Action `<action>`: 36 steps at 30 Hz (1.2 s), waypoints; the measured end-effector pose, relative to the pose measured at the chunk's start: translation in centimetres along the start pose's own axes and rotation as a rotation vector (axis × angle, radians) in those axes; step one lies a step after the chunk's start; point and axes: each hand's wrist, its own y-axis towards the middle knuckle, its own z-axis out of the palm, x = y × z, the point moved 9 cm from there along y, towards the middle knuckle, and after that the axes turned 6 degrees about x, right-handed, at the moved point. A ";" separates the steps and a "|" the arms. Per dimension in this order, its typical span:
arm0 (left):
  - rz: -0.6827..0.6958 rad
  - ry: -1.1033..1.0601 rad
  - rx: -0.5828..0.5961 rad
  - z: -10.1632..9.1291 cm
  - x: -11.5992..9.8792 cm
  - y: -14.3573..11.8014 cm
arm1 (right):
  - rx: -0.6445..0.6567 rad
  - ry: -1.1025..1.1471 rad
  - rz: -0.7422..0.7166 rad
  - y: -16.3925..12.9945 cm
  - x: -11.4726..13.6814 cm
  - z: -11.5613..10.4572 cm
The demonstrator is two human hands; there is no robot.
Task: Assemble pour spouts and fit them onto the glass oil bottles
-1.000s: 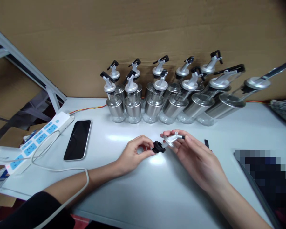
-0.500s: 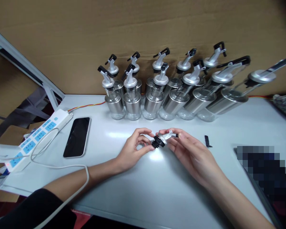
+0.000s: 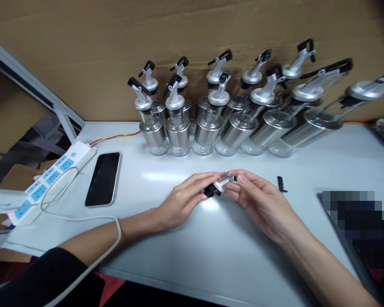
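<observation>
A bottle pourer (image 3: 220, 185) with a silver spout and a black ribbed stopper lies between my two hands, low over the table. Closed around its stopper end and silver collar, my left hand (image 3: 185, 198) has its fingers on top and the thumb below. My right hand (image 3: 265, 200) pinches the spout tip between thumb and fingers. To the right, a small black flip cap (image 3: 280, 184) rests on the table. Behind the hands stand several glass and steel bottles (image 3: 208, 134), each topped by a silver pourer with a black flip cap.
At the left lie a smartphone (image 3: 103, 179) and a white power strip (image 3: 56, 179) with blue sockets. A white cable (image 3: 117, 232) runs across my left forearm. A dark, pixelated object (image 3: 361, 230) lies at the right. A cardboard panel (image 3: 109, 64) stands behind the bottles.
My left fingers have come down over the pourer's collar and closed on it; before, they were curled apart at the stopper. My right hand keeps its pinch. The view has shifted slightly.
</observation>
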 end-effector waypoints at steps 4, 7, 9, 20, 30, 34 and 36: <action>-0.022 0.005 0.003 0.0 0.2 0.0 | 0.012 -0.012 0.036 0.0 -0.1 -0.1; -0.025 0.014 -0.004 0.0 0.2 -0.1 | 0.029 -0.027 0.047 0.0 0.0 0.0; -0.022 0.020 -0.014 -0.1 0.1 -0.1 | 0.038 -0.007 0.071 0.0 -0.2 0.1; -0.034 0.157 -0.063 -0.3 0.3 -0.5 | 0.056 0.013 0.111 0.0 -0.7 0.2; -0.119 -0.083 -0.277 -2.3 2.1 -0.4 | 0.035 0.013 0.101 -0.8 -1.7 1.8; -0.203 -0.249 -0.295 -2.0 2.9 -0.5 | -0.083 0.095 0.100 -0.3 -1.5 0.4; -0.244 -0.286 -0.264 -1.8 3.0 -0.4 | -0.085 0.050 0.085 -0.2 -1.4 0.3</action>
